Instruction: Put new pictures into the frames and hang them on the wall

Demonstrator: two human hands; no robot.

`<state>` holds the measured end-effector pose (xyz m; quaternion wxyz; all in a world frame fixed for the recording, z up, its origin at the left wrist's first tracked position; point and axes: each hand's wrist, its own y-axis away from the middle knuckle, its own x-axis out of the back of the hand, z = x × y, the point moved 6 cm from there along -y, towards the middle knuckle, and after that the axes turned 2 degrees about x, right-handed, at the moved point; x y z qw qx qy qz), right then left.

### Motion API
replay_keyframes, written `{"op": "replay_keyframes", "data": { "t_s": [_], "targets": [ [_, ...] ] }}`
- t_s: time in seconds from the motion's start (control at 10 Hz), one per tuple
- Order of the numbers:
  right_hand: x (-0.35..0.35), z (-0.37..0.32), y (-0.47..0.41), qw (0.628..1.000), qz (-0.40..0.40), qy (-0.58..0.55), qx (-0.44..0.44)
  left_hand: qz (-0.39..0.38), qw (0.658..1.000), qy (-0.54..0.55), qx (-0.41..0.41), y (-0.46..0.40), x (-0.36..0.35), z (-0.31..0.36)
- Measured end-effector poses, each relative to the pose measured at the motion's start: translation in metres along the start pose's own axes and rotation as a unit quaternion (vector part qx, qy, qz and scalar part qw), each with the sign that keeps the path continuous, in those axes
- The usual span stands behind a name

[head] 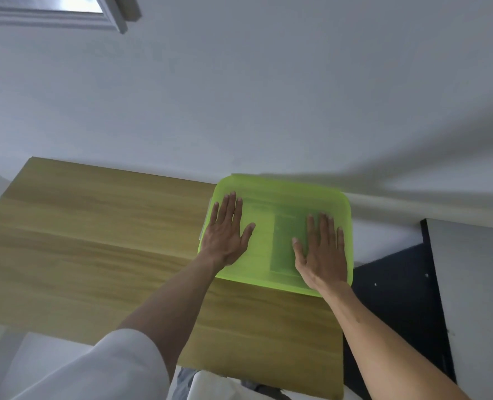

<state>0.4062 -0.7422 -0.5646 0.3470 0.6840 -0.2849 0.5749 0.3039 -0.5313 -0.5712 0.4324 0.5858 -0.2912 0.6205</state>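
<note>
1. Green translucent plastic fills the middle of the view: a lidded box (278, 223) sits at the far right corner of the wooden table (100, 241), pushed up near the pale wall (268, 96).
2. Your left hand (225, 229) lies flat on the left part of the lid, fingers straight and together, thumb spread toward the middle; its grip is fully open and holds nothing.
3. Your right hand (321, 249) lies flat on the right part of the lid, fingers straight, thumb spread inward; its grip is likewise fully open, pressing rather than holding.
4. A darker rectangular shape shows through the lid between your two hands; what it is cannot be told.
5. Your left arm wears a white sleeve (100, 368) pushed above the elbow; your right forearm is bare.
6. A dark panel (398, 298) stands just right of the table, below the box.
7. A grey frame edge (66, 13) crosses the upper left corner, high on the wall.
</note>
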Motion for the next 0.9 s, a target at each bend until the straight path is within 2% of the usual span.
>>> {"op": "replay_keyframes", "data": {
  "t_s": [0.4,0.5,0.6,0.7,0.8,0.9],
  "targets": [
    [-0.001,0.002,0.001,1.000,-0.023,-0.012,-0.002,-0.029,1.000,-0.001,0.007,-0.001,-0.001,0.001],
    [-0.001,0.002,0.000,0.999,-0.034,-0.015,0.003,-0.050,0.999,-0.002,0.005,-0.003,0.000,0.002],
    [-0.004,0.005,-0.002,0.997,-0.066,-0.037,0.008,-0.104,0.994,0.015,0.007,-0.005,0.002,-0.001],
    [0.004,0.005,-0.002,0.987,-0.094,-0.126,0.028,-0.075,0.987,0.140,-0.016,0.001,0.021,0.000],
    [0.033,0.016,0.014,0.958,0.007,-0.282,0.042,0.119,0.964,0.237,-0.021,0.030,0.058,-0.023],
    [0.045,0.029,0.079,0.931,0.118,-0.343,0.035,0.216,0.928,0.300,0.049,0.093,0.065,-0.072]
  ]
}}
